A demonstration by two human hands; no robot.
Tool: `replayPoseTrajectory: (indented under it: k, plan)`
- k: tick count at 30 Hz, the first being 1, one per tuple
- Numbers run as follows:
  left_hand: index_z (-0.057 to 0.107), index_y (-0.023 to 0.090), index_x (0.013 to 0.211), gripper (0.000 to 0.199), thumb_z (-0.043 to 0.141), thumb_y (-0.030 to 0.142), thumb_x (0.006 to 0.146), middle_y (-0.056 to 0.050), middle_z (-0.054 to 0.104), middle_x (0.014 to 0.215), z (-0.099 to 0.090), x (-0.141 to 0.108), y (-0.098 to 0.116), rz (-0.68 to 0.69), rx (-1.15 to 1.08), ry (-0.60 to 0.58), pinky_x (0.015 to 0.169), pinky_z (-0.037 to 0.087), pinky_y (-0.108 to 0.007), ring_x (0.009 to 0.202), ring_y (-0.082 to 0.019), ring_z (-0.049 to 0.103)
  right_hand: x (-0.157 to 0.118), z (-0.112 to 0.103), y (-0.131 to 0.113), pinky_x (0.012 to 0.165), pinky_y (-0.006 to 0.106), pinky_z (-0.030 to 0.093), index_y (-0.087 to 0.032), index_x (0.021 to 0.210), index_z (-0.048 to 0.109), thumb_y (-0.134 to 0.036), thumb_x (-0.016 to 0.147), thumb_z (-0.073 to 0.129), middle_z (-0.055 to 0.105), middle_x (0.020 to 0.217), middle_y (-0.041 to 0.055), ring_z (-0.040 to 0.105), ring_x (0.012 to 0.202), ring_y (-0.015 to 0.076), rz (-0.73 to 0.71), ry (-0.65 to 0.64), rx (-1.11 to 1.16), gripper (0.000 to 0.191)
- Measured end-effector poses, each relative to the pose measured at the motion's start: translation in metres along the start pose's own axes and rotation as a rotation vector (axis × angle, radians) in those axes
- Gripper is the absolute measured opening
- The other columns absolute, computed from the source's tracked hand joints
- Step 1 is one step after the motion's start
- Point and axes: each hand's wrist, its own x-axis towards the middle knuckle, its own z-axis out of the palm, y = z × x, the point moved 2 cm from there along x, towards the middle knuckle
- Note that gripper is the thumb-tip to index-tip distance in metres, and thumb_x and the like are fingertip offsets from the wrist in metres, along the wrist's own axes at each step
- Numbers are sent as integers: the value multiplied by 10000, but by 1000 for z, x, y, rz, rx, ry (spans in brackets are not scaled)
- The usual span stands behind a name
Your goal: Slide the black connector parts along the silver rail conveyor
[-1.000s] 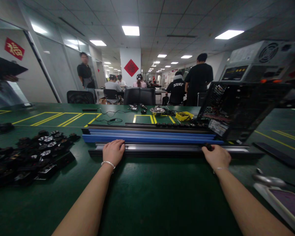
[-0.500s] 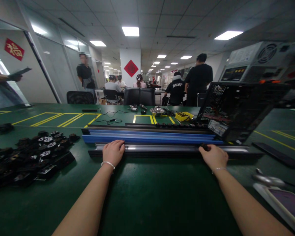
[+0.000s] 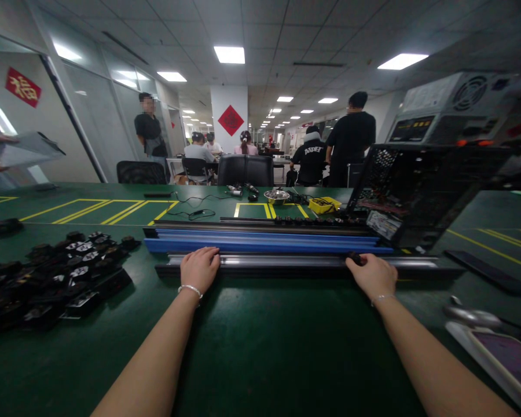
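A long dark metal rail (image 3: pixel 282 262) with a shiny groove lies across the green table in front of me. My left hand (image 3: pixel 200 269) grips the rail left of its middle, its fingers curled over the far side and their tips hidden. Toward the rail's right end, my right hand (image 3: pixel 372 273) pinches a small black piece (image 3: pixel 355 256) against the groove; what kind of piece it is I cannot make out. Just behind lies a blue rail (image 3: pixel 269 242), parallel to the dark one and close to my left fingertips.
Many black parts (image 3: pixel 80 272) are heaped at left. An opened computer case (image 3: pixel 417 191) with a power supply (image 3: pixel 455 107) on top stands at right, near a phone (image 3: pixel 499 353). Farther back are a metal bowl (image 3: pixel 276 197) and a yellow tray (image 3: pixel 324 205).
My right hand has slid slightly left along the rail with the small black piece. The left hand stays put. A person at far left has moved the sheet they hold.
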Motion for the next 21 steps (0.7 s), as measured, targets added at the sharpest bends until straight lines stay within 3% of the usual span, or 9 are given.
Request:
replayPoseTrajectory:
  k: [21]
  plan:
    - [630,298,1004,330,365,364,817,31,629,1124,0,0,1,6,11,5,924,346,-331,1082,-162,526,-7,-4,-15,818,416,308,-197,738,587,-529,661,456,623,798,68,531,838,253,-97,-32,37,365]
